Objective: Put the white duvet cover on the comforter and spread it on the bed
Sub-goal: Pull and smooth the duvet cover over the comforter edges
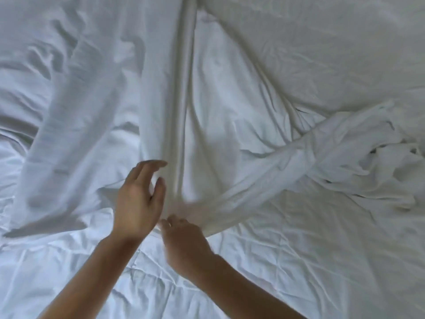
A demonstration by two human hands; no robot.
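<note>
Here the quilted comforter (287,261) lies flat across the bed, filling the near part of the view. On it the white duvet cover (207,100) lies rumpled, gathered into long folds that meet near the hands. The left hand (138,201) hovers over that gathered point, fingers apart and loose. The right hand (184,240) pinches the bunched fabric there.
</note>
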